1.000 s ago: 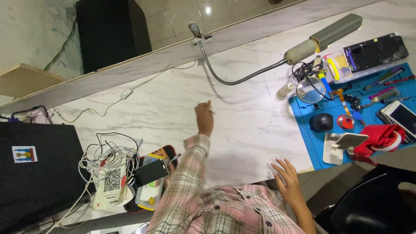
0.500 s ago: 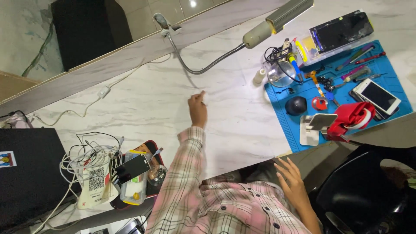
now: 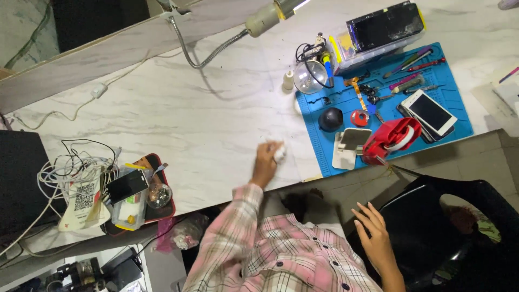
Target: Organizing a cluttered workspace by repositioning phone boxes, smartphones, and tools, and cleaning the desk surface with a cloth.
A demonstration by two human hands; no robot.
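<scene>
From the head camera, the left hand (image 3: 265, 165) was closed around a small crumpled white wad (image 3: 279, 153), pressed against the white marble-patterned table (image 3: 178, 124) near its front edge. What the wad was made of could not be told. The arm behind it wore a pink plaid sleeve (image 3: 227, 238).

The right hand (image 3: 374, 235) hung open and empty off the table, fingers spread, above a black plastic chair (image 3: 448, 227).

Just right of the wad lay a blue rectangular work mat (image 3: 451, 111). On it sat a white-framed smartphone (image 3: 430, 112), a red roll-shaped holder (image 3: 392, 138), a black dome-shaped object (image 3: 330, 119) and several small hand tools (image 3: 413, 67). A clear plastic box with a dark phone on top (image 3: 381, 30) stood at the mat's far edge, and a round magnifying lens (image 3: 310, 82) beside it.

A grey gooseneck lamp (image 3: 216, 48) arched from the table's far edge. Well to the left, a tangle of white cables (image 3: 67, 173) lay beside a dark phone resting on a small clear container (image 3: 128, 192).
</scene>
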